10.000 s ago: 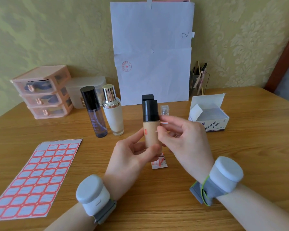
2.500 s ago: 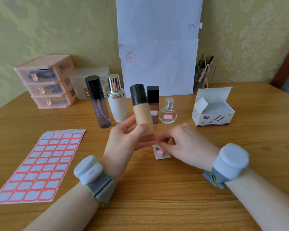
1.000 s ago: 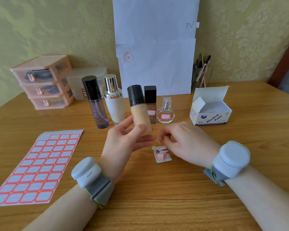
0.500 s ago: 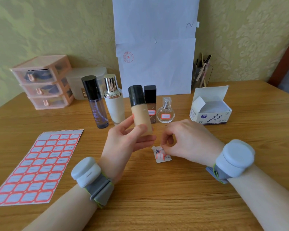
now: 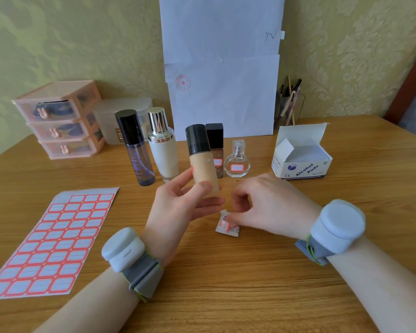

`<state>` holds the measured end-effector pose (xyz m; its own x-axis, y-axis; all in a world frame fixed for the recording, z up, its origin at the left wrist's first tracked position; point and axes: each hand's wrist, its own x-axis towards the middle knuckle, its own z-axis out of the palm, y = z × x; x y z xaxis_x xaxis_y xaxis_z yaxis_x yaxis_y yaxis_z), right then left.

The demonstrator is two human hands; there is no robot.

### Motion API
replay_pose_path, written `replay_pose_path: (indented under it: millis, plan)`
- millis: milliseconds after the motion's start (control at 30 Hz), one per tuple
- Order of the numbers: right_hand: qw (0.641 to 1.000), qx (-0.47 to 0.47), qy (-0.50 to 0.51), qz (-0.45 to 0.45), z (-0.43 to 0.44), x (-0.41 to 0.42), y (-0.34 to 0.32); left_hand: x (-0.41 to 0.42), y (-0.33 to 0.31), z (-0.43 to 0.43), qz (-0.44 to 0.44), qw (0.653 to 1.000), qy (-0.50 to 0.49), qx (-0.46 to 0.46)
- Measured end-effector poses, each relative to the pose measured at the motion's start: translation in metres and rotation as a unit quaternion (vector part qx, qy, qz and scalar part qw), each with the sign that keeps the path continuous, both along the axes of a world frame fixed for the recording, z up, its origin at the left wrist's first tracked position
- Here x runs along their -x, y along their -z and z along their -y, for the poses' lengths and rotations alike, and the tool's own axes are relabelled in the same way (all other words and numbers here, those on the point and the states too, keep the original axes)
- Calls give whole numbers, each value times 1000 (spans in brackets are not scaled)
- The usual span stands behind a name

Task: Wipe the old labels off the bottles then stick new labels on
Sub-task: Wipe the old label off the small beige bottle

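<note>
I am logging the left hand (image 5: 180,207) gripping the beige bottle (image 5: 203,169) low on its body, thumb in front and fingers behind. It is holding the bottle slightly tilted above the table (image 5: 226,289), in front of the standing bottles. The right hand (image 5: 267,203) is hovering with fingers curled, tips at the upper edge of a small torn packet (image 5: 227,225) lying on the wood; I cannot tell whether it is pinching it. I am judging the bottle rigid and smooth-walled, probably fairly heavy, likely slippery once wetted, and breakable if dropped. I am favouring a low hold on the body that leaves the front face free, and avoiding the black cap (image 5: 197,138), which might pull off.
</note>
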<state>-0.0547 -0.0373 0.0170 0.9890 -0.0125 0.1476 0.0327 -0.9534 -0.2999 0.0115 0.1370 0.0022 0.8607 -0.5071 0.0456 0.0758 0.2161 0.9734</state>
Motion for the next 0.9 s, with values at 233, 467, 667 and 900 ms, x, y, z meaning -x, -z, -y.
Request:
replay_pose_path:
  millis: [233,467,667,900]
  plan:
    - [999,-38,-1,5,0,1,-4,0,0,0,0,1000,2,3]
    - [999,-33,-9,24,-1,-1,1,0,0,-1,-2,1000,7,10]
    - [996,-47,3,79,2,-3,3,0,0,-2,6,1000,21,12]
    - [906,-356,21,228,-11,1,-3,3,-2,-2,13,998,65,14]
